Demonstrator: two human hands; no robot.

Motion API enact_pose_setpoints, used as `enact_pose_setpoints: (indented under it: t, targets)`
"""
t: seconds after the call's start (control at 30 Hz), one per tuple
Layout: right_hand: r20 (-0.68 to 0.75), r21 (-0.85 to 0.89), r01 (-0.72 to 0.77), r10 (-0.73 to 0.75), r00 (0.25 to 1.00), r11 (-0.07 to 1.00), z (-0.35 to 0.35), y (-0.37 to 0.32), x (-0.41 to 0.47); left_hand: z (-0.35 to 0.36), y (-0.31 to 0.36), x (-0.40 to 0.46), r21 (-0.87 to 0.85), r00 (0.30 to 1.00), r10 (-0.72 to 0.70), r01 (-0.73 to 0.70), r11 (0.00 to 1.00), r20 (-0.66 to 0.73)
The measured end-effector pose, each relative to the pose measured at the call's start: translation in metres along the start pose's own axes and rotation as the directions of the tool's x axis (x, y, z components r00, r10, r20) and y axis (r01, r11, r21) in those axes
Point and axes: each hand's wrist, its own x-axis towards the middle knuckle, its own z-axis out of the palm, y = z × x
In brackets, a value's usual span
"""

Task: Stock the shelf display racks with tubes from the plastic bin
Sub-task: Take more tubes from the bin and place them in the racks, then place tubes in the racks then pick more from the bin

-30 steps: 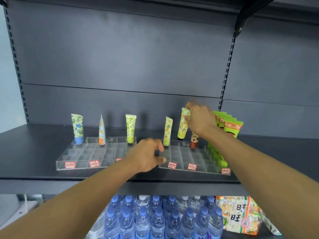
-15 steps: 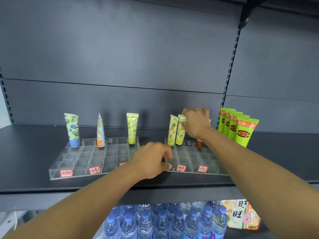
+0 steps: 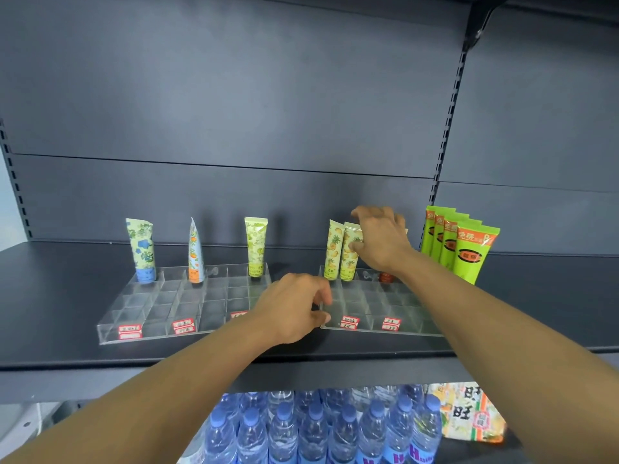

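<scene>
Two clear acrylic racks sit on the dark shelf. The left rack (image 3: 134,316) holds a blue-capped tube (image 3: 142,251), an orange-capped tube (image 3: 195,252) and a green tube (image 3: 256,247) in its back row. In the right rack (image 3: 412,326) stand two yellow pineapple tubes side by side. My right hand (image 3: 382,242) pinches the second pineapple tube (image 3: 348,254), which stands next to the first (image 3: 334,251). An orange-capped tube (image 3: 385,277) is mostly hidden behind that hand. My left hand (image 3: 294,308) grips the right rack's front left corner. The plastic bin is out of view.
Several tall green tubes (image 3: 469,252) stand on the shelf right of the right rack. Below the shelf are packed water bottles (image 3: 318,430) and a snack bag (image 3: 472,416). A shelf bracket (image 3: 482,18) juts out at the upper right.
My right hand has lowered the second pineapple tube into the back row beside the first. My left hand stayed at the right rack's corner. The camera view shifted slightly upward.
</scene>
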Motion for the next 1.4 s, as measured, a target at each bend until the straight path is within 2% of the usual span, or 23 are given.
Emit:
enact_pose_setpoints:
  t: [0.13, 0.4, 0.63, 0.73, 0.87, 1.0, 1.17, 1.4]
  targets:
    - [-0.035, 0.065, 0.054, -0.051, 0.998, 0.996, -0.023, 0.001, -0.017, -0.003, 0.007, -0.005, 0.021, 0.999, -0.043, 0.044, 0.999, -0.016]
    - [-0.005, 0.187, 0.129, -0.131, 0.991, 0.974, -0.062, -0.002, -0.082, -0.033, 0.04, -0.038, 0.008, 0.973, -0.201, 0.203, 0.979, -0.11]
    - [0.001, 0.298, 0.241, -0.253, 0.967, 0.923, -0.051, -0.016, -0.168, -0.021, 0.064, -0.11, -0.061, 0.942, -0.315, 0.309, 0.949, -0.116]
    - [0.06, 0.349, 0.255, -0.294, 0.954, 0.902, -0.031, -0.022, -0.208, 0.004, 0.065, -0.145, -0.082, 0.938, -0.341, 0.336, 0.938, -0.064]
    - [0.179, 0.396, 0.183, -0.272, 0.946, 0.9, 0.006, -0.033, -0.258, 0.047, 0.055, -0.187, -0.052, 0.93, -0.368, 0.367, 0.929, -0.004]
    - [0.324, 0.379, 0.102, -0.235, 0.916, 0.92, 0.05, -0.04, -0.308, 0.092, 0.034, -0.225, -0.116, 0.886, -0.441, 0.458, 0.881, 0.146]
    - [0.582, 0.304, -0.042, -0.151, 0.799, 0.952, 0.11, -0.044, -0.386, 0.163, 0.006, -0.277, -0.137, 0.808, -0.455, 0.534, 0.835, 0.374]
    - [0.79, 0.202, -0.188, -0.046, 0.611, 0.961, 0.195, -0.03, -0.495, 0.265, -0.027, -0.359, -0.063, 0.665, -0.483, 0.621, 0.782, 0.569]
